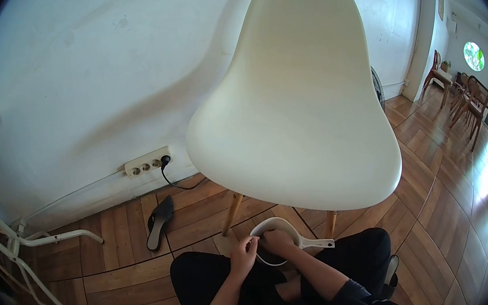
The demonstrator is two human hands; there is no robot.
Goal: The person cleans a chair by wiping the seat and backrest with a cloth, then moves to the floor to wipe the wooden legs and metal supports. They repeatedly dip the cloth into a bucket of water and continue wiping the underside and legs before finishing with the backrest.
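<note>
A white dipper-like bowl with a handle (317,243) sits between the person's bent knees, in front of a white chair (299,104). At its left rim is my left hand (245,255), fingers curled and pressed together; whatever they hold is too small to name. Inside the bowl's opening lies my right hand (277,242), its fingers bent down and mostly hidden, close beside the left one. The bowl's contents cannot be made out.
A black shoe (160,222) lies on the wooden floor at left. A socket strip (148,163) with a black plug is on the wall. White metal legs (55,238) stand at far left. Wooden chairs (478,98) stand far right.
</note>
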